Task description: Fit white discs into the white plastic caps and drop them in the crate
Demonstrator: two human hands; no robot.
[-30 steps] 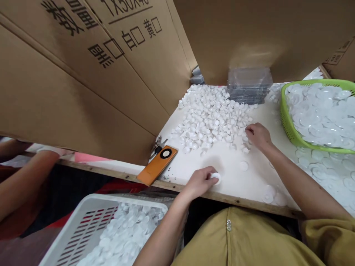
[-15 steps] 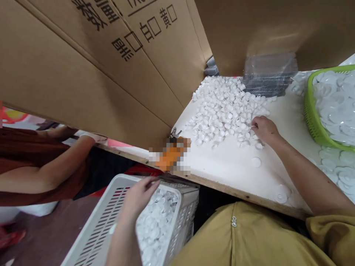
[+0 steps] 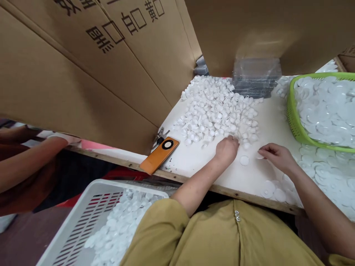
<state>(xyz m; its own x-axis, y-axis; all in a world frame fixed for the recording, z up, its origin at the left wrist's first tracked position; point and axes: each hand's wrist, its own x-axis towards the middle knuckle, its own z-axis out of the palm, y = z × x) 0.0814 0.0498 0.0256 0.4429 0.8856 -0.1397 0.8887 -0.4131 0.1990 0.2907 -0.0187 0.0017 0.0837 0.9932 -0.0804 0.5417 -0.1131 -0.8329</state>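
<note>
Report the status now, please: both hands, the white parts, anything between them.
Left hand at near edge of white cap pile, fingers curled on caps. Right hand pinching a small white piece beside it. One flat white disc lies loose between hands.

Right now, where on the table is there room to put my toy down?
Bare board lies between the orange phone, the left hand and the table's front edge. The cap pile and the discs by the green basket are crowded.

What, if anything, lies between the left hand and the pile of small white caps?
Nothing visible. The left hand already has its fingertips at the near edge of the pile of small white caps, on the white table.
</note>
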